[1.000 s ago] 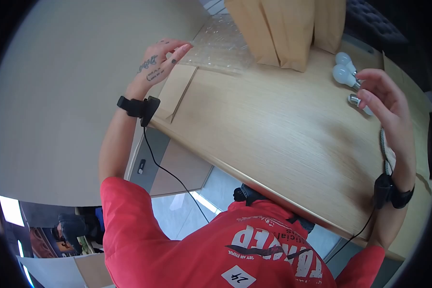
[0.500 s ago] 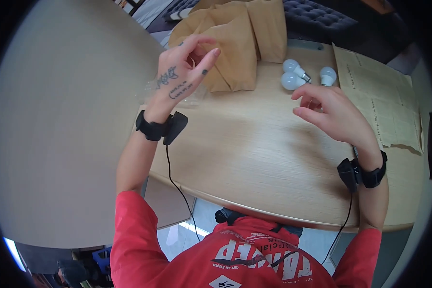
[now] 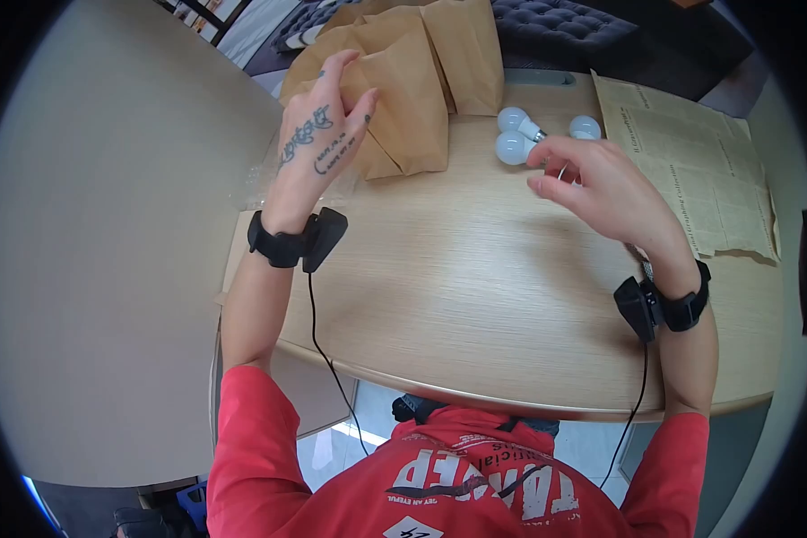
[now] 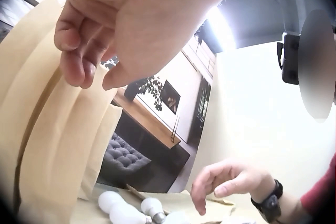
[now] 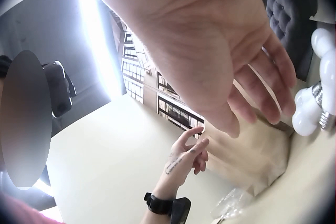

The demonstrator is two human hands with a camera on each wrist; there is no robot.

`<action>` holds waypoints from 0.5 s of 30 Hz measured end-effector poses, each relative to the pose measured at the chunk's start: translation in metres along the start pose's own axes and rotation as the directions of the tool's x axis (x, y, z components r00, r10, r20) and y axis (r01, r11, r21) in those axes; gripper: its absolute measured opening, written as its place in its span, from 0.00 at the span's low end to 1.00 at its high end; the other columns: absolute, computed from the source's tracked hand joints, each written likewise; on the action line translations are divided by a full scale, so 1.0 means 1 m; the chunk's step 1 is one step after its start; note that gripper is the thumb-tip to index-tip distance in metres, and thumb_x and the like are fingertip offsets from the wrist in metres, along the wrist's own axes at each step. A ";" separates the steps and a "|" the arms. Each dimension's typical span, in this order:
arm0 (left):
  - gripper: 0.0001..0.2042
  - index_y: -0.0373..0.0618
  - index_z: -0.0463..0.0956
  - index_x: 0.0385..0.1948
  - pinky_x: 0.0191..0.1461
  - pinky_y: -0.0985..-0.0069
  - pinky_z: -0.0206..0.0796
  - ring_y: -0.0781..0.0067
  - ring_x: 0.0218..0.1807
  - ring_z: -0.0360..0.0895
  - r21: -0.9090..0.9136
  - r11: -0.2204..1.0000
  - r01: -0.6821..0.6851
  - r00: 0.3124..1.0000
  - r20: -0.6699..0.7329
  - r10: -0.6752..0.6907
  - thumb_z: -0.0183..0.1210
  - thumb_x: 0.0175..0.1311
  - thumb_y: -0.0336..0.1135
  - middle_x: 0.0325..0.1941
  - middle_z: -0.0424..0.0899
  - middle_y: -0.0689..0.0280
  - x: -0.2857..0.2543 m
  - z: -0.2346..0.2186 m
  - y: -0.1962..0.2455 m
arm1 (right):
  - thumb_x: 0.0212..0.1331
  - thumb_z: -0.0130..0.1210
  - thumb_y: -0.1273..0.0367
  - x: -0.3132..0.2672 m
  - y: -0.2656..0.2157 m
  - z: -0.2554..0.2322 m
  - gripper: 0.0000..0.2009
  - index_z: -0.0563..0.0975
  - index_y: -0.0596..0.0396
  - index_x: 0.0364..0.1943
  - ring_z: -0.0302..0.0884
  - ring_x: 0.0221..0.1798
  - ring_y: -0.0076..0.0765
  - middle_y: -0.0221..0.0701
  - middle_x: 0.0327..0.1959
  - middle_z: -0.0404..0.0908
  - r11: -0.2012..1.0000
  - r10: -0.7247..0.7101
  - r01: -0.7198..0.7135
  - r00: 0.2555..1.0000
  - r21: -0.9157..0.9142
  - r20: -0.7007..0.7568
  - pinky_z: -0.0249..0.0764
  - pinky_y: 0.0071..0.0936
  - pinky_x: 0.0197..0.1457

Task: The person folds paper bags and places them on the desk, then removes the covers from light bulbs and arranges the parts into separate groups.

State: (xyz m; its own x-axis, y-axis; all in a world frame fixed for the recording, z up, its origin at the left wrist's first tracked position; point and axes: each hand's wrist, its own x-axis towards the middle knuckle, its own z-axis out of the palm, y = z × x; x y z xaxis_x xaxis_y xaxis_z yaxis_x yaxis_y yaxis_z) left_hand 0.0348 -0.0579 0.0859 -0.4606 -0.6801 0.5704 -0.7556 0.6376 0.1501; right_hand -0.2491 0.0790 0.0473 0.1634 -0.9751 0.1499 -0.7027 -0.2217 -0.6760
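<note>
My left hand (image 3: 318, 134) hovers at the front of a brown paper bag (image 3: 412, 117), fingers loosely bent and holding nothing. A second paper bag (image 3: 471, 58) stands behind it to the right. In the left wrist view the fingers overlap the bag's creased side (image 4: 58, 145). My right hand (image 3: 610, 193) hangs over the table with relaxed, empty fingers. Just beyond it lie white light bulbs: two together (image 3: 514, 148) and one apart (image 3: 585, 126). The right wrist view shows bulbs (image 5: 305, 116) past its fingertips, their screw bases visible.
A sheet of newsprint-patterned paper (image 3: 690, 170) lies at the right of the wooden table (image 3: 439, 278). Clear bubble wrap (image 3: 341, 190) is partly hidden behind the left wrist. A pale panel (image 3: 108, 251) rises on the left. Tufted dark seating (image 3: 560, 27) is beyond the table.
The head view has swung, so the table and bags appear farther left. My left hand has come over to the bags from the table's left side. Both hands remain empty.
</note>
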 end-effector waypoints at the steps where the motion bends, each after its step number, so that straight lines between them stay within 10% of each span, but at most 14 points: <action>1: 0.21 0.50 0.73 0.60 0.26 0.75 0.66 0.75 0.16 0.74 -0.004 1.000 -0.001 1.000 0.010 0.001 0.63 0.66 0.39 0.17 0.80 0.65 0.001 0.000 0.000 | 0.64 0.58 0.64 0.001 0.002 -0.002 0.13 0.81 0.58 0.46 0.84 0.37 0.49 0.43 0.32 0.86 1.000 0.022 -0.022 1.000 -0.012 -0.013 0.76 0.39 0.42; 7: 0.20 0.47 0.73 0.59 0.24 0.77 0.67 0.77 0.16 0.77 -0.025 0.999 0.027 0.999 -0.034 -0.028 0.63 0.67 0.39 0.18 0.81 0.67 0.000 -0.003 -0.006 | 0.63 0.58 0.67 0.009 0.034 0.012 0.12 0.82 0.56 0.48 0.84 0.40 0.51 0.43 0.35 0.86 0.943 0.182 -0.193 0.981 -0.271 -0.063 0.78 0.43 0.48; 10: 0.18 0.47 0.75 0.55 0.35 0.64 0.72 0.55 0.27 0.83 -0.022 0.993 0.116 0.993 0.036 -0.115 0.63 0.65 0.38 0.21 0.83 0.61 0.000 -0.006 -0.004 | 0.62 0.57 0.69 0.009 0.047 0.017 0.12 0.83 0.56 0.47 0.84 0.43 0.51 0.44 0.38 0.86 0.924 0.130 -0.171 0.982 -0.342 -0.139 0.78 0.45 0.51; 15: 0.11 0.45 0.77 0.47 0.33 0.65 0.71 0.57 0.25 0.82 -0.042 0.992 0.120 0.992 0.045 -0.118 0.61 0.67 0.37 0.20 0.82 0.60 0.001 -0.006 -0.007 | 0.62 0.57 0.70 0.012 0.066 0.023 0.11 0.83 0.57 0.46 0.83 0.45 0.52 0.46 0.39 0.85 0.946 0.022 -0.059 0.993 -0.320 -0.117 0.77 0.44 0.52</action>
State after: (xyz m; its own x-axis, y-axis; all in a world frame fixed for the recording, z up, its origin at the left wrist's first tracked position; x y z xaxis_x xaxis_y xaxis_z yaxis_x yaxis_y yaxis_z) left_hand 0.0422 -0.0607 0.0902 -0.3889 -0.7662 0.5116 -0.7851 0.5662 0.2513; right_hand -0.2776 0.0526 -0.0122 0.0654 -0.9736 0.2186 -0.8957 -0.1538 -0.4173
